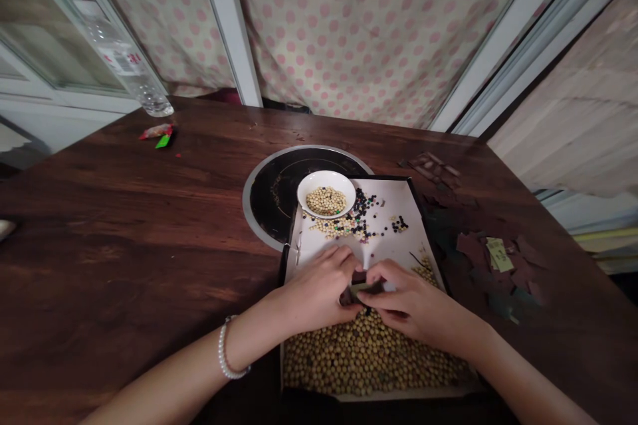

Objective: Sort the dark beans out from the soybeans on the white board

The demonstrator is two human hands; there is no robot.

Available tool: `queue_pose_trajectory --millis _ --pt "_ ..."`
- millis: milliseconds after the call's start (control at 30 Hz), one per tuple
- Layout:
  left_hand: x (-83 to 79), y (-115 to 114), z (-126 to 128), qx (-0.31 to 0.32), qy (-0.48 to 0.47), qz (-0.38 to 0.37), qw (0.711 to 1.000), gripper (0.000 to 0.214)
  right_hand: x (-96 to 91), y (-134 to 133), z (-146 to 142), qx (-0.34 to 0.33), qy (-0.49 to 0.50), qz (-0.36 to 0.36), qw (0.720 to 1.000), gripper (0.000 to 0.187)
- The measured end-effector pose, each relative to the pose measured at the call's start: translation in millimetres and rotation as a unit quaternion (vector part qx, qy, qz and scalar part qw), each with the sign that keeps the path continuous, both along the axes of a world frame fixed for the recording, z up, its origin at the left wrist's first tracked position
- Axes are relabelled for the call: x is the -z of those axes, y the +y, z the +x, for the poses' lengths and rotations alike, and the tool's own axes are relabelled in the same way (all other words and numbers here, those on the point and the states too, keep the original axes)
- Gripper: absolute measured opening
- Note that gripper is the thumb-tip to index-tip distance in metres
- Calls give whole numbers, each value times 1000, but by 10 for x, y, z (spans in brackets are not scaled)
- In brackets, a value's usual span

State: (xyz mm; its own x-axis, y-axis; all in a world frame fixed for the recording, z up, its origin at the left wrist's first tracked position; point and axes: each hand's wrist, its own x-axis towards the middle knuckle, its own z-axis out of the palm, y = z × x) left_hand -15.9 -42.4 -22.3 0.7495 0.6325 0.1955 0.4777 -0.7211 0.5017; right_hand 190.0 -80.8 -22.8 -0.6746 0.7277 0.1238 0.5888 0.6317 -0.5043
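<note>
Head view: we've got both hands low over a tray, close together, almost touching at the fingertips. L hand (pixel 319 282) is curled, fingers bent inward and down, knuckles up, tips at the L end of a small dark strip (pixel 365 288); we can't tell if it's pinching or only touching. R hand (pixel 409 299) is half closed, thumb and fingers around the R end of the strip, pinching it as far as we can see. Strip's partly hidden by the fingers, so exact shape & material unclear.

Tray (pixel 423 232) has a dark edge and a white paper liner (pixel 393 202). Directly under both hands: dense layer of soybeans (pixel 366 362), wrists just above it. Ahead of the hands on the liner, a loose scatter of soybeans (pixel 331 228) & black beans (pixel 361 216). White bowl (pixel 326 194) of soybeans sits at the far L corner of the tray.

Pearl bracelet (pixel 226 350) on L wrist. Tray's on a brown wood desk (pixel 124 226), w/ round black plate (pixel 279 196) just past it and dark paper scraps (pixel 498 259) to the R. Water bottle (pixel 122 56) lies tilted at the far L corner.
</note>
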Motion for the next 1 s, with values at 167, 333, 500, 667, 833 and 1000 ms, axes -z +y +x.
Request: queue_pose_trajectory --millis 167,333,500,667,833,1000 --pt "-8 -7 -3 0 1 -5 1000 32 -15 -4 -6 11 -12 9 1000 36" --pt "-16 -4 -3 0 -3 -8 1000 32 -13 -1 -13 22 -9 3 1000 36" --pt "-11 0 -1 1 10 -8 1000 33 -24 4 -24 11 11 -21 1000 33" --pt "-18 -10 -3 -1 -1 -13 1000 32 -26 -4 -20 18 10 -14 1000 34" --pt "-41 -13 1 0 5 -18 1000 32 -35 -15 -22 23 -10 3 1000 36" --pt "-23 -13 0 -5 -3 -16 1000 31 -34 -6 -15 14 -7 -8 1000 33"
